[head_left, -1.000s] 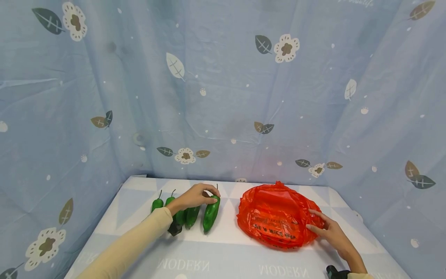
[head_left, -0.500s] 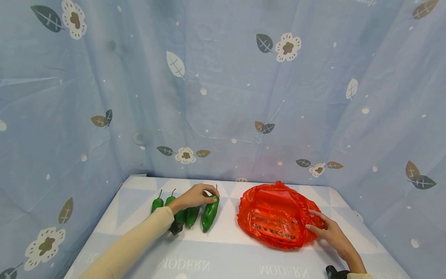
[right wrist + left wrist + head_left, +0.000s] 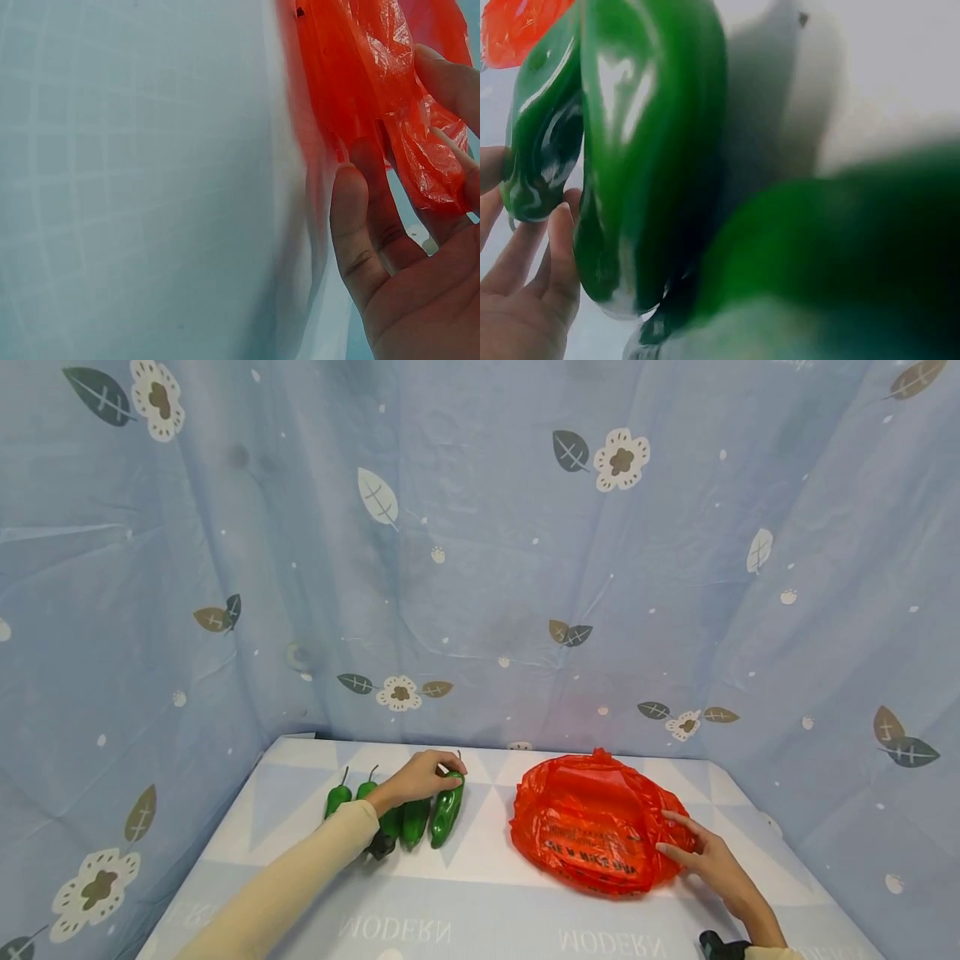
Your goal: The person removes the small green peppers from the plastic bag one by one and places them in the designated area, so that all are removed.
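Observation:
My left hand (image 3: 414, 778) pinches the stem end of the rightmost green pepper (image 3: 447, 817), which lies slanted on the table. Left of it, close by, is another green pepper (image 3: 415, 823), with several more partly hidden under my wrist. In the left wrist view, thumb and fingers meet the end of the held pepper (image 3: 544, 135); a larger pepper (image 3: 652, 150) fills the middle. On the right, my right hand (image 3: 711, 865) loosely holds the edge of a crumpled red plastic bag (image 3: 585, 822) with printed letters. The bag's thin fold (image 3: 420, 150) runs between its fingers.
The table (image 3: 480, 910) has a white and pale blue patterned cover with printed words. Blue curtains (image 3: 480, 568) with flowers and leaves hang behind it and at both sides. A dark wrist camera (image 3: 722, 947) shows by the right sleeve.
My left hand has shifted slightly left and away from me, bringing the pinched pepper closer to its neighbour. The right hand and the red bag have hardly moved.

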Demonstrator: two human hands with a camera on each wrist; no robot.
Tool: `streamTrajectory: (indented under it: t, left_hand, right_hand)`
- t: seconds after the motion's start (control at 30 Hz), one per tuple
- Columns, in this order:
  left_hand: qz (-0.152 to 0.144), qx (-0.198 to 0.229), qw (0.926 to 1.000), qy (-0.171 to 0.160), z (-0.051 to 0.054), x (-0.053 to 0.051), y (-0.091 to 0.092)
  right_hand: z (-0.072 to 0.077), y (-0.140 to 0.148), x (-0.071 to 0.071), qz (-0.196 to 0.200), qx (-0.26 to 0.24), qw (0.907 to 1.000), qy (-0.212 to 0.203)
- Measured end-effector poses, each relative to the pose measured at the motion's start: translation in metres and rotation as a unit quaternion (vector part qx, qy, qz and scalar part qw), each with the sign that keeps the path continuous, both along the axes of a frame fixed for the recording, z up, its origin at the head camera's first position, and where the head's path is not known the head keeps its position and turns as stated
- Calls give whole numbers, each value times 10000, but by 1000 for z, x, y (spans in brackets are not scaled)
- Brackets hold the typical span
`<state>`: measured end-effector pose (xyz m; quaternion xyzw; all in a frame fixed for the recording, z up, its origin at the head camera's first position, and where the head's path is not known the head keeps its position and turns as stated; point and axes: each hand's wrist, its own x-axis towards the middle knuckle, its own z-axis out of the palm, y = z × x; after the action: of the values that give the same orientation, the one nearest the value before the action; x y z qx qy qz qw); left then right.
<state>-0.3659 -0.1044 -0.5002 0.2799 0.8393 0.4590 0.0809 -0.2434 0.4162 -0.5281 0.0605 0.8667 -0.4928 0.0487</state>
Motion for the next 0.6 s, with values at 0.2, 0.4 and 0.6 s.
streamTrajectory:
  t: [0.2, 0.4, 0.6]
  left_hand:
    - [139, -312, 9987, 370, -1, -3, 4]
    - [210, -737, 9948, 670, -2, -5, 6]
    - [405, -960, 9880, 1144, -3, -4, 7]
  right_hand:
    - [-1, -1, -1, 31, 58, 10000, 18]
    - [-2, -2, -1, 0, 121, 9999, -16]
    - [-3, -2, -1, -41, 133, 9999, -64]
